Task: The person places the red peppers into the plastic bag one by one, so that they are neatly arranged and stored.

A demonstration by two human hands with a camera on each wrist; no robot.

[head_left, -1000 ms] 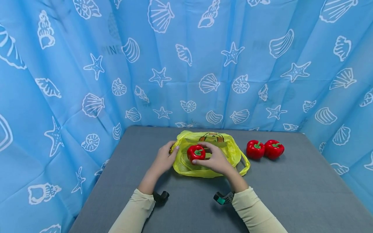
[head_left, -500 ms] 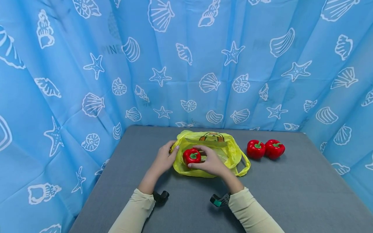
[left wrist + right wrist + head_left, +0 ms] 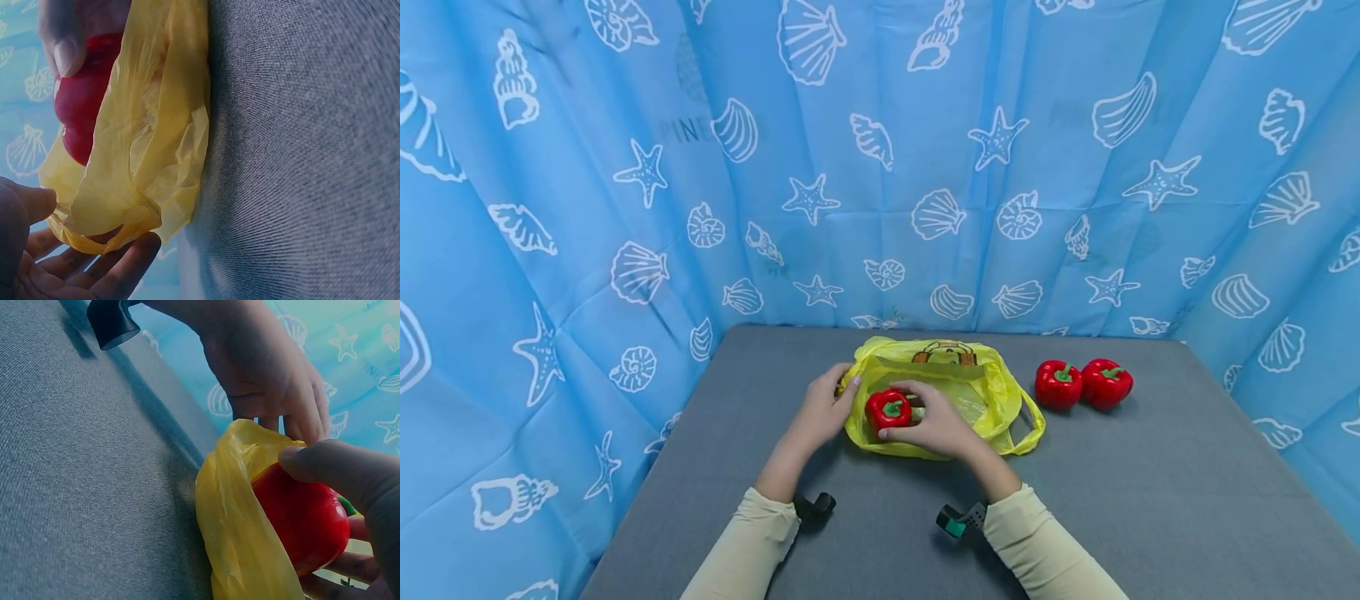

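Observation:
A yellow plastic bag (image 3: pixel 1002 387) lies on the grey table with its mouth spread open. My left hand (image 3: pixel 822 410) holds the bag's left edge, thumb on the inside and fingers outside, as the left wrist view shows. Between the thumb and fingers of my right hand (image 3: pixel 938 423) is a red bell pepper (image 3: pixel 878 410) with a green stem. It sits within the bag's mouth, low toward the left; in the left wrist view the bag wall hides part of the pepper (image 3: pixel 81 109). The right wrist view shows the right thumb pressed on its side.
Two more red bell peppers, one (image 3: pixel 1057 386) touching the other (image 3: pixel 1107 386), stand on the table right of the bag. A bag handle loop (image 3: pixel 1033 425) sticks out toward them. Behind the grey table (image 3: pixel 1150 500) hangs a blue curtain (image 3: pixel 865 242) with shell prints.
My right hand has moved left and slightly nearer with the bell pepper, deeper into the left side of the bag's mouth. The left hand and the other two peppers have stayed put.

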